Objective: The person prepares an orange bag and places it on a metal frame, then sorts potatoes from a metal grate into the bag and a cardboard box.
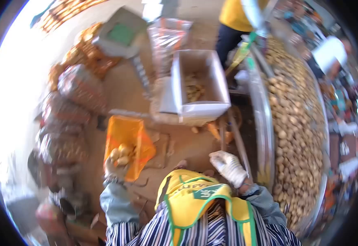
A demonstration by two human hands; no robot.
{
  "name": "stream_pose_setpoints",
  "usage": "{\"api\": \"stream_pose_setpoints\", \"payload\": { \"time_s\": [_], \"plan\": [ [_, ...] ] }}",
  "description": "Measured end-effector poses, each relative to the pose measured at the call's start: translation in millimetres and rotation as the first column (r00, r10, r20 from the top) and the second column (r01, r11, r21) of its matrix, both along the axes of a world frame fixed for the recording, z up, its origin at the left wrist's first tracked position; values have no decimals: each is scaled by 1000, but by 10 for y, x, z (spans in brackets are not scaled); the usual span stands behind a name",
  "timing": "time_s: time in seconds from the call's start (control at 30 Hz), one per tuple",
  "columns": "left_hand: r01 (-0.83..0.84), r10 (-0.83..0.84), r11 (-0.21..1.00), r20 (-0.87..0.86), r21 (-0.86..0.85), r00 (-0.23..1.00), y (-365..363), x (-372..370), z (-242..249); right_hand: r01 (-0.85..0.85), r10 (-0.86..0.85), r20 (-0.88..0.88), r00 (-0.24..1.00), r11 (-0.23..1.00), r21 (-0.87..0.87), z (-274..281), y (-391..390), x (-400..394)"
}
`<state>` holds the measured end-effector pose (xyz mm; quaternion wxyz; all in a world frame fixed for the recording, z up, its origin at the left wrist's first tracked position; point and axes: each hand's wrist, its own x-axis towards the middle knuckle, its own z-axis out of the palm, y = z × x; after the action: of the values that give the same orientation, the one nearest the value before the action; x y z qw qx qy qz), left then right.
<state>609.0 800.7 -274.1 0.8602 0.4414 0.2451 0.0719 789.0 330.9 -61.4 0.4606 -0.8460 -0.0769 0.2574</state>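
My left hand (112, 169), in a pale glove, is at the lower left rim of an open orange bag (144, 152). Several pale round potatoes (123, 154) lie in the bag, right by the fingertips. Blur hides whether those fingers grip the rim, a potato or nothing. Out to the right, my right hand (229, 168) wears a white knitted glove. Its fingers reach out to the left, slightly bent, and I make out nothing in them. It hovers beside the metal legs (239, 143) of the long sorting trough.
A cardboard box (203, 110) with some potatoes inside stands ahead. Potatoes (293, 143) fill the trough behind its metal edge (263, 131) on my right. Filled sacks (66, 110) line the left. A scale display (121, 33) rises on a post. A co-worker (236, 18) stands beyond the box.
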Motion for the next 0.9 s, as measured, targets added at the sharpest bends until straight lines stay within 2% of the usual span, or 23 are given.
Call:
{"api": "stream_pose_setpoints", "payload": {
  "time_s": [0.03,0.07,0.1,0.13,0.17,0.2,0.23,0.27,0.3,0.37,0.4,0.43,0.47,0.5,0.57,0.6,0.67,0.7,0.73,0.77,0.83,0.87,0.9],
  "plan": [
    [-513,283,797,-554,-319,783,-306,254,649,-8,9,51,999,999,-33,154,3,-28],
    [-505,293,801,-524,-323,800,-253,205,499,52,-52,6,999,998,-22,116,-77,-79],
    [-315,213,913,-358,-259,909,274,-42,-534,122,-122,-36,992,992,-10,22,-177,-121],
    [142,-145,988,-59,-54,988,714,25,-1120,138,-137,24,990,990,-28,-24,-268,-143],
    [-305,200,921,-376,-243,905,-103,606,72,145,-141,79,987,988,-47,-30,-362,-149],
    [-351,211,905,-464,-241,861,-558,1054,621,204,-201,43,979,977,-60,81,-417,-145],
    [-305,167,930,-502,-206,848,-842,1355,846,246,-246,7,969,967,-65,180,-490,-145],
    [-54,-69,940,-343,-336,937,-933,1584,735,310,-310,9,951,950,-37,199,-591,-172],
    [199,-286,887,-157,-417,945,-994,1781,635,352,-351,24,936,935,-38,227,-730,-174],
    [330,-385,851,-60,-408,921,-1743,2259,963,432,-433,25,901,902,19,203,-1000,-153],
    [401,-468,819,-71,-410,881,-2129,2476,1171,503,-513,45,857,854,132,-135,-1234,-131],
    [465,-541,783,-85,-414,837,-2519,2650,1360,548,-581,115,805,805,227,-90,-1390,-75],
    [473,-547,781,-81,-407,834,-2888,2743,1507,611,-628,100,772,776,160,-20,-1582,-41],
    [574,-616,769,-84,-283,783,-3257,2805,1648,663,-670,87,738,743,91,163,-1758,25],
    [732,-727,681,-127,-15,674,-3868,2836,1865,703,-787,-4,617,549,452,-223,-2317,248],
    [771,-762,636,-125,36,635,-4086,2797,1907,720,-721,289,630,682,130,-10,-2465,347],
    [806,-794,584,-136,98,592,-4445,2753,1985,763,-684,441,582,646,-4,218,-2725,576],
    [865,-853,473,-160,169,497,-4602,2747,2034,784,-652,500,570,614,-93,385,-2816,705],
    [906,-896,353,-194,233,399,-4727,2755,2061,751,-601,540,590,654,-93,404,-2923,880],
    [903,-890,356,-209,239,406,-4812,2774,2046,702,-537,550,639,700,-132,436,-2996,1012],
    [898,-894,256,-266,358,361,-4941,2824,2003,642,-393,632,668,734,-222,312,-3063,1370],
    [895,-881,261,-290,361,374,-5002,2857,2084,587,-326,612,721,756,-289,166,-3105,1572],
    [893,-872,260,-308,368,381,-5053,2875,2135,569,-269,600,753,725,-389,172,-3065,1733]
  ]
}}
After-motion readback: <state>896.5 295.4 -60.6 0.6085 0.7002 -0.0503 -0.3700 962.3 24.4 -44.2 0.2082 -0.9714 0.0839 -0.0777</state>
